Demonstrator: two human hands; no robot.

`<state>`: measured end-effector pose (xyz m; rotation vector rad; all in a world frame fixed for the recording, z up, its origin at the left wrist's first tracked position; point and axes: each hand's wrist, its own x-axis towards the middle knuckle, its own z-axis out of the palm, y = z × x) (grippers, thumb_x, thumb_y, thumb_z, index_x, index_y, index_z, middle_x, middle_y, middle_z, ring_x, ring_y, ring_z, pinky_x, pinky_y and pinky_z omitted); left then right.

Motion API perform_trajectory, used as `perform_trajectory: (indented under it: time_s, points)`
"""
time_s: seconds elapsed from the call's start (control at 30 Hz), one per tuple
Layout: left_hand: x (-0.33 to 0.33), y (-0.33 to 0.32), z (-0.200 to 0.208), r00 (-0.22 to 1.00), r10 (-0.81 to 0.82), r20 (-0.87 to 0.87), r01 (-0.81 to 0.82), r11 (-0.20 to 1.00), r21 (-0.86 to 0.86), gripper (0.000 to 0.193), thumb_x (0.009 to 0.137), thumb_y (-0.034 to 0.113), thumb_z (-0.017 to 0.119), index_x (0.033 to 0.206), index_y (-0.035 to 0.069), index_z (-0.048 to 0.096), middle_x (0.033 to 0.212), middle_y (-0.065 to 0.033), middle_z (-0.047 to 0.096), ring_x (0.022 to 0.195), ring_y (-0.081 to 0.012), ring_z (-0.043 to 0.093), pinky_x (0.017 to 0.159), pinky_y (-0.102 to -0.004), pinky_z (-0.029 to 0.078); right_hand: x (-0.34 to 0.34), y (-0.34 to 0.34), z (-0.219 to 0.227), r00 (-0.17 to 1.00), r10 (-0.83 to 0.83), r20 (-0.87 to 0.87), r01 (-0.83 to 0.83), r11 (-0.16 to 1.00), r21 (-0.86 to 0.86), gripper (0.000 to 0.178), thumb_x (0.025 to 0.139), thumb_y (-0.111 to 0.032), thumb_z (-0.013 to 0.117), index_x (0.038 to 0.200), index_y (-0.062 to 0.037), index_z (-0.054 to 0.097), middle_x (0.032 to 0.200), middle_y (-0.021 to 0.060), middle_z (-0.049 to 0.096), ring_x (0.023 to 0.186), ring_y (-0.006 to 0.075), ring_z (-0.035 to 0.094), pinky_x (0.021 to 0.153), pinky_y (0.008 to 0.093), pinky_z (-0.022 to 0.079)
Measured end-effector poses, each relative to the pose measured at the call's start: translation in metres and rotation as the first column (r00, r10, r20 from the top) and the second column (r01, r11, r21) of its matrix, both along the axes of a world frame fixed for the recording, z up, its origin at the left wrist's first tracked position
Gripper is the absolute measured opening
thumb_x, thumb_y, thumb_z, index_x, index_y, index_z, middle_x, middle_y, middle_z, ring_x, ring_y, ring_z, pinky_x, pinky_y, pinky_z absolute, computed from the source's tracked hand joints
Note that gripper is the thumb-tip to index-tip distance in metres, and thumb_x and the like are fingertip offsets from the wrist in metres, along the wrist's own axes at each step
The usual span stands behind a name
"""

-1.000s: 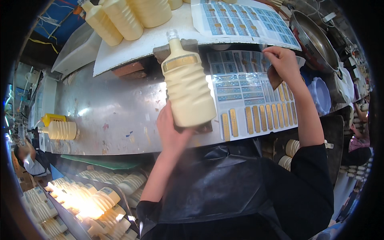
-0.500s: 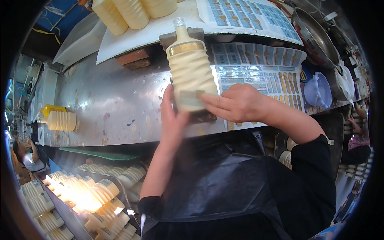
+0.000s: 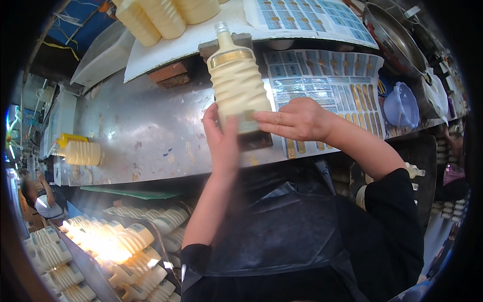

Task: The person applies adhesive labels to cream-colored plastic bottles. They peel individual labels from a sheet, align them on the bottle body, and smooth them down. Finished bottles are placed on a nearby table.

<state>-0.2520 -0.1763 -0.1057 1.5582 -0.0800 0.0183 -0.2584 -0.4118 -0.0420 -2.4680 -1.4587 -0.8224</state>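
Observation:
A cream bottle (image 3: 239, 83) with wavy ridges lies propped on a dark block, its clear-topped neck pointing away from me. A gold band (image 3: 231, 58) crosses its shoulder, and a grey-blue label (image 3: 247, 123) sits low on its front. Around the lower left side is my left hand (image 3: 221, 143), its fingers against the side and its blurred thumb over the front by the label. My right hand (image 3: 299, 121) lays two outstretched fingers on the label's right part; the other fingers are curled.
Sticker sheets (image 3: 327, 90) lie right of the bottle, beside a lilac bucket (image 3: 401, 105). Cream bottles (image 3: 166, 17) stand on the white board behind. A small cream bottle (image 3: 83, 153) lies at the table's left. Bottles (image 3: 121, 241) fill crates lower left. A person (image 3: 46, 199) is beyond.
My right fingers have shifted slightly up and stay on the label. My left thumb has moved up over the bottle's front. The whole view has shifted a little.

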Motion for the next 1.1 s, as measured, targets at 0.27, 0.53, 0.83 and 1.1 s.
perform_trajectory:
  time_s: [0.27, 0.53, 0.83, 1.1]
  points:
    - [-0.004, -0.004, 0.004, 1.000, 0.002, -0.015, -0.003, 0.997, -0.071, 0.050, 0.108, 0.025, 0.052, 0.149, 0.001, 0.037, 0.146, -0.0129, 0.045, 0.134, -0.0207, 0.043, 0.115, -0.0355, 0.034, -0.015, -0.022, -0.022, 0.941, -0.188, -0.282, 0.212, 0.976, 0.056, 0.038, 0.090, -0.015, 0.070, 0.128, -0.0132, 0.070, 0.123, 0.0097, 0.071, 0.068, 0.0227, 0.066, 0.061, 0.0338, 0.055]
    - [-0.002, -0.002, 0.013, 0.991, -0.062, -0.122, 0.017, 0.942, -0.335, 0.052, 0.105, 0.021, 0.055, 0.150, 0.002, 0.037, 0.146, -0.0133, 0.048, 0.134, -0.0212, 0.046, 0.113, -0.0364, 0.038, -0.019, 0.038, -0.036, 0.155, 0.235, -0.960, 0.840, 0.479, 0.253, 0.041, 0.104, -0.029, 0.061, 0.132, 0.0009, 0.062, 0.107, 0.0062, 0.070, 0.096, 0.0106, 0.062, 0.083, 0.0273, 0.050]
    - [-0.005, -0.006, 0.015, 0.992, -0.015, -0.127, -0.023, 0.955, -0.296, 0.053, 0.104, 0.018, 0.058, 0.150, 0.001, 0.038, 0.146, -0.0139, 0.049, 0.129, -0.0218, 0.050, 0.110, -0.0362, 0.041, -0.016, 0.043, -0.040, 0.108, 0.353, -0.929, 0.864, 0.429, 0.264, 0.047, 0.103, -0.034, 0.065, 0.130, 0.0042, 0.063, 0.110, 0.0049, 0.070, 0.100, 0.0090, 0.059, 0.090, 0.0266, 0.049]
    - [-0.006, -0.005, 0.011, 0.992, -0.003, -0.124, -0.033, 0.957, -0.287, 0.052, 0.105, 0.017, 0.055, 0.151, 0.001, 0.036, 0.145, -0.0153, 0.050, 0.129, -0.0217, 0.051, 0.110, -0.0364, 0.042, -0.018, 0.047, -0.044, 0.131, 0.474, -0.871, 0.878, 0.352, 0.324, 0.051, 0.101, -0.031, 0.069, 0.136, 0.0048, 0.059, 0.114, 0.0068, 0.070, 0.102, 0.0097, 0.063, 0.090, 0.0265, 0.050]
